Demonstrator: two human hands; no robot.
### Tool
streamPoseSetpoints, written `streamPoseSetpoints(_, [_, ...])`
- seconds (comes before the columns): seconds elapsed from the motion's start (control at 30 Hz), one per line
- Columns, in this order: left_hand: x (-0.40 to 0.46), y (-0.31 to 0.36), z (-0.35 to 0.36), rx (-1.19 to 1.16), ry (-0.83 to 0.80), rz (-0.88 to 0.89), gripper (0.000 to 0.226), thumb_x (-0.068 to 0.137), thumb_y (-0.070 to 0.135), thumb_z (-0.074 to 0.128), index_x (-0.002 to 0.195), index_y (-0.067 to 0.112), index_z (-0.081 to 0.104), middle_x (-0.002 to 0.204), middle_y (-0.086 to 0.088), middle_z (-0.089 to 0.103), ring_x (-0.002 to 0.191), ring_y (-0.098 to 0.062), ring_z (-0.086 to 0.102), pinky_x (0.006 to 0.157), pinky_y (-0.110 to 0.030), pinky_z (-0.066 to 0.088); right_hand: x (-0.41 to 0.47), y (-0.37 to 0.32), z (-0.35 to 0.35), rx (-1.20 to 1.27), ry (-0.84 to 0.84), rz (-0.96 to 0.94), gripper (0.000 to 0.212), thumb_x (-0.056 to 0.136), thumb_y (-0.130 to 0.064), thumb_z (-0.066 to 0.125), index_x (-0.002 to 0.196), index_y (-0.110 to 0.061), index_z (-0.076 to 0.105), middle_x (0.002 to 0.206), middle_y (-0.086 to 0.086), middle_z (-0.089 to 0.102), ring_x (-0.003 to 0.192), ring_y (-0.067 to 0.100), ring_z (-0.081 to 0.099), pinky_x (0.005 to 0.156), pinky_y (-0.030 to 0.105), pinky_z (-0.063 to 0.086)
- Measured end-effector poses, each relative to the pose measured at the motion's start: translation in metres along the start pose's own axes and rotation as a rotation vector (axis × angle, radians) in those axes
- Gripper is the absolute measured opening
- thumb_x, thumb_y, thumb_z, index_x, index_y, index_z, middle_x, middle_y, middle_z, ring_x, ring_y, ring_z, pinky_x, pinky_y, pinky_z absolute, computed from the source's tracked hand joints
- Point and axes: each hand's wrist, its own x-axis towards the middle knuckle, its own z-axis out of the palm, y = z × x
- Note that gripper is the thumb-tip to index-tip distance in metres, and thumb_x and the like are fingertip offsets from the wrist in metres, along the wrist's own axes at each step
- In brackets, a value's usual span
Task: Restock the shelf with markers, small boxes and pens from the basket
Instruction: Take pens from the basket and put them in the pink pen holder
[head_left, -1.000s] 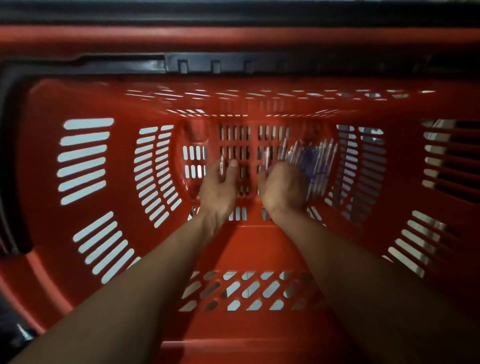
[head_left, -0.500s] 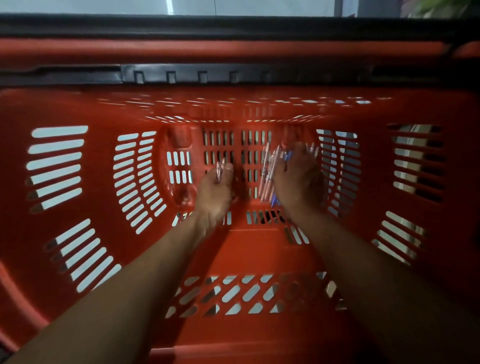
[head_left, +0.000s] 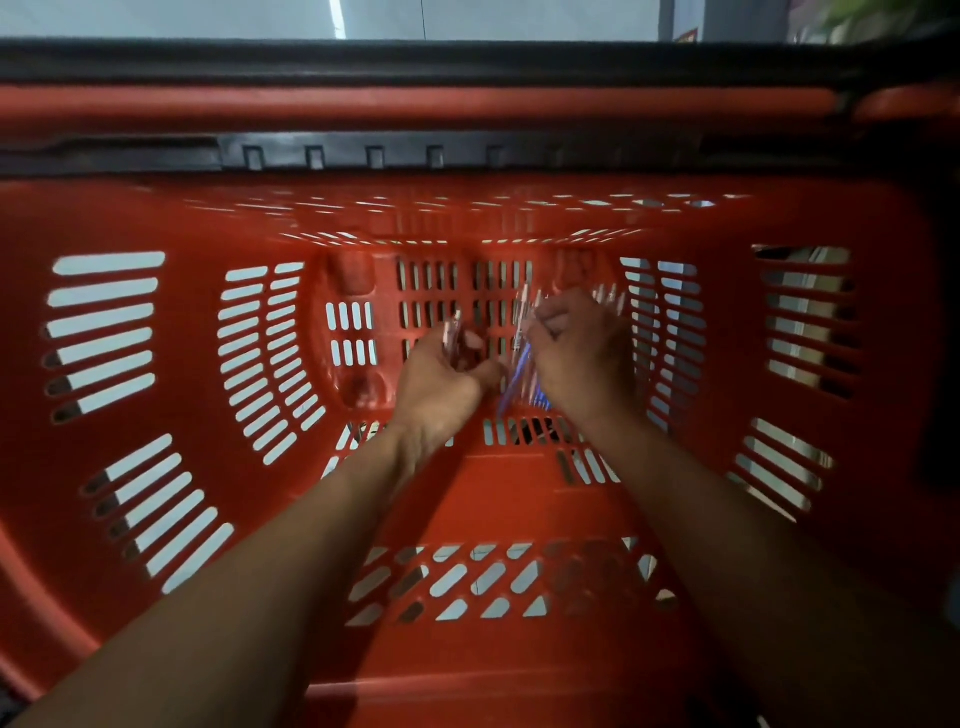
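Both my arms reach down into a deep red plastic basket (head_left: 171, 364) with slotted walls. My right hand (head_left: 582, 358) grips a bundle of clear pens (head_left: 522, 364) with blue parts; their tips stick out above and below the fist, blurred by motion. My left hand (head_left: 441, 384) holds one or two clear pens (head_left: 453, 332) between thumb and curled fingers. Both hands hover just above the basket's slotted bottom. No markers or boxes are visible.
The basket's red handle bar (head_left: 415, 106) and a black rim (head_left: 363, 156) cross the top of the view. A pale floor shows beyond the rim and through the slots. The basket bottom around my hands shows no loose items.
My right hand has gathered the spread pens into its fist and lifted them slightly. My left hand has curled round its pens. The view has tilted up a little.
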Motion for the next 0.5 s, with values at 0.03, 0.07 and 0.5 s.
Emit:
streamPoseSetpoints(0.03, [-0.003,0.003,0.001,0.029,-0.049,0.027,0.029,0.081,0.018,0.086,0.096,0.01,0.063,0.083,-0.016,0.071,0.072,-0.018,0.063,0.069,-0.04,0.054,-0.003,-0.004,-0.001,0.121,-0.056,0.017,0.02,0.093,-0.028,0.074,0.083,-0.037,0.059,0.082,-0.012,0.07,0.075,0.007,0.069,0.067,0.028,0.058])
streamPoseSetpoints(0.07, [-0.004,0.004,0.002,0.049,-0.105,0.063,0.027,0.085,0.016,0.085,0.1,0.007,0.065,0.088,-0.016,0.074,0.076,-0.016,0.065,0.073,-0.037,0.056,-0.004,-0.006,-0.001,0.222,-0.104,0.037,0.021,0.092,-0.028,0.075,0.08,-0.037,0.061,0.08,-0.011,0.072,0.073,0.007,0.071,0.068,0.03,0.06])
streamPoseSetpoints(0.5, [-0.01,-0.001,-0.003,-0.027,-0.19,0.025,0.015,0.109,0.022,0.053,0.094,0.021,0.057,0.062,0.012,0.062,0.055,-0.003,0.059,0.052,-0.018,0.049,0.019,0.028,0.003,-0.173,0.163,0.149,0.016,0.101,-0.029,0.062,0.113,-0.022,0.068,0.103,-0.005,0.068,0.09,0.015,0.064,0.07,0.034,0.057])
